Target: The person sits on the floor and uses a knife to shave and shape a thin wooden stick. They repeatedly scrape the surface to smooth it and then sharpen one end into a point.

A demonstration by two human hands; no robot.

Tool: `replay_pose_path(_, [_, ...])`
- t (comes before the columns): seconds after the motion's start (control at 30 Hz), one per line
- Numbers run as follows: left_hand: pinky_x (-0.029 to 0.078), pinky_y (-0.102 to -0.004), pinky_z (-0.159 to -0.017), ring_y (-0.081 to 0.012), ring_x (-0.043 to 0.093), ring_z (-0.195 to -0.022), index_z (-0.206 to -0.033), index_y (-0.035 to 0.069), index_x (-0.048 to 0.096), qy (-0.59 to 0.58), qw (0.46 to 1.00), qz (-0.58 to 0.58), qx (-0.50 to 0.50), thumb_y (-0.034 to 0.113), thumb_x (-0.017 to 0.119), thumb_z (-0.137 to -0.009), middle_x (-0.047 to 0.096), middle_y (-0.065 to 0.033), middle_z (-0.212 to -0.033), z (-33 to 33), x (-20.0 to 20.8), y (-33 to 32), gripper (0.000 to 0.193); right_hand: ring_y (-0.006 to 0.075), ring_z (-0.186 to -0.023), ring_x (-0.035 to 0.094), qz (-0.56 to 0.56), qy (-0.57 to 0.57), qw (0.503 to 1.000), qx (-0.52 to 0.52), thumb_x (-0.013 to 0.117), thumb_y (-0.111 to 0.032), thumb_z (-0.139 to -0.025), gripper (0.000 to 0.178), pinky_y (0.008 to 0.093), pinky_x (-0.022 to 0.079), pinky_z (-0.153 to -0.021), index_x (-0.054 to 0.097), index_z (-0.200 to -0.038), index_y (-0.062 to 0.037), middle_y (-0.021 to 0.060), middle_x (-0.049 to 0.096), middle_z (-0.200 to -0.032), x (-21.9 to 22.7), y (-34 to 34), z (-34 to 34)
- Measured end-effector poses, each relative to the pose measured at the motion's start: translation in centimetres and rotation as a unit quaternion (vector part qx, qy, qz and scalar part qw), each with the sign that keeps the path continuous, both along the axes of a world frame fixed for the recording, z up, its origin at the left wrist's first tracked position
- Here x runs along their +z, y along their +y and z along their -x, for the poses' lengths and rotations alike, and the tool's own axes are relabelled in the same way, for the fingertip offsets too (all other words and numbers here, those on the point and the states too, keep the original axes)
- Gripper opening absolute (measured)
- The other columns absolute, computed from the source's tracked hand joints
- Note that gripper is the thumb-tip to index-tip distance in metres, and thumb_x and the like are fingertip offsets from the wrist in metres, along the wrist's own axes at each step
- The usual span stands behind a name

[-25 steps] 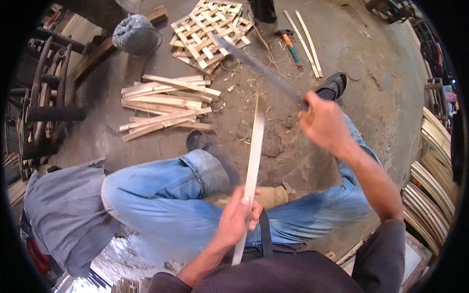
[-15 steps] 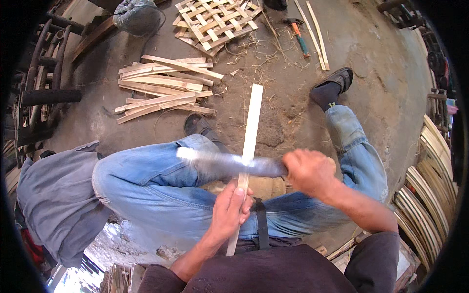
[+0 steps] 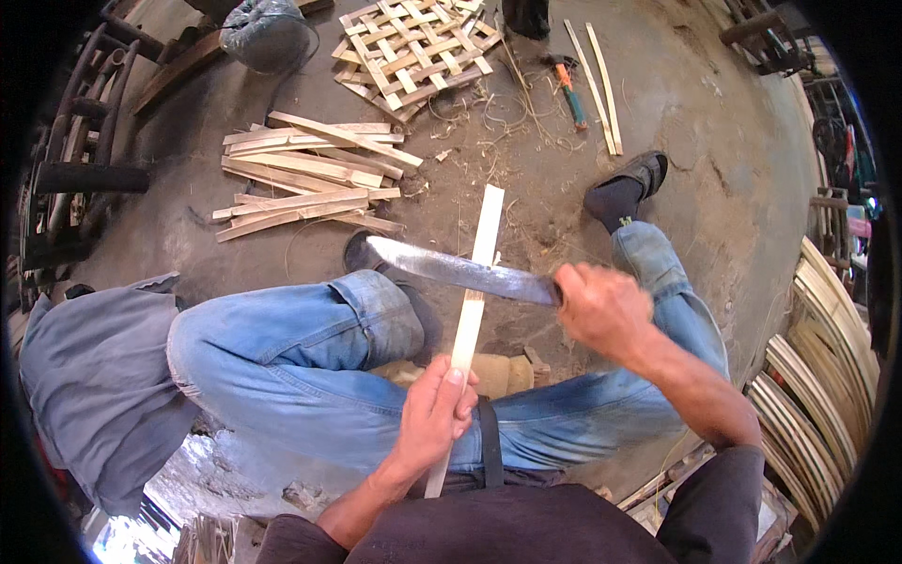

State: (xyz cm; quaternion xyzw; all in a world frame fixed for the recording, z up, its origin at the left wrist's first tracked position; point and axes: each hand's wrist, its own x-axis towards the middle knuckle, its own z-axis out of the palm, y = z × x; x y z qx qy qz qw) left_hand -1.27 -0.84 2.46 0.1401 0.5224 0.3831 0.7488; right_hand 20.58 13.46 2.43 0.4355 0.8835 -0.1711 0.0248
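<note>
Floor (image 3: 714,216) carries most stuff; person sits over its near edge, legs in blue jeans (image 3: 282,338) spread. Curved-strip stack (image 3: 836,348) along floor's R edge. Woven slat panels (image 3: 413,52) lie mid, twd far edge; short-slat pile (image 3: 310,169) nearer, L of ctr.

Long knife (image 3: 451,270) lies crosswise over light strip (image 3: 467,334), past the hand that steadies it; touching or just above, can't tell. Strip runs from lap up & out betw. legs, far end over floor. R hand (image 3: 601,310) is clamped on knife handle; L hand (image 3: 437,414) is closed round strip's lower part, thumb on top.

Risks (judgement): blade could skid twd L hand if it meets strip too flat, or if strip twists in that one-hand grip. Far end looks unsupported, so could flex/bounce under blade. Too deep a bite prob. splits strip along grain. Tip points to L-leg side, so an overswing might catch shin/foot.

Containers: grey plastic bag (image 3: 268,38), floor's far edge, L side; bulging, looks full, contents hidden. Smallest: hammer (image 3: 569,94), far edge, R of panels.
</note>
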Motion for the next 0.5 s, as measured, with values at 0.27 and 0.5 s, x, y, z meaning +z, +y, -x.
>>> replay_pose_path(0.27, [0.032, -0.0209, -0.044, -0.0045, 0.037, -0.05, -0.1, 0.003, 0.049, -0.008, 1.0, -0.003, -0.009, 0.025, 0.038, -0.106, 0.043, 0.0012, -0.067, 0.1, 0.5, -0.3, 0.026, 0.0392, -0.067, 0.065, 0.011, 0.014, 0.999, -0.027, 0.061, -0.01, -0.079, 0.014, 0.0493, 0.052, -0.058, 0.053, -0.088, -0.0041, 0.0172, 0.063, -0.076, -0.2, 1.4, -0.7])
replay_pose_path(0.5, [0.032, -0.0205, -0.042, -0.0045, 0.037, -0.046, -0.1, 0.005, 0.049, -0.004, 1.0, -0.012, -0.022, 0.029, 0.037, -0.106, 0.043, 0.0009, -0.065, 0.2, 0.7, -0.7, 0.028, 0.0401, -0.068, 0.064, 0.002, 0.052, 0.997, -0.052, 0.062, -0.009, -0.078, 0.012, 0.0486, 0.051, -0.059, 0.057, -0.088, -0.0041, 0.0178, 0.065, -0.076, -0.2, 2.6, -1.0])
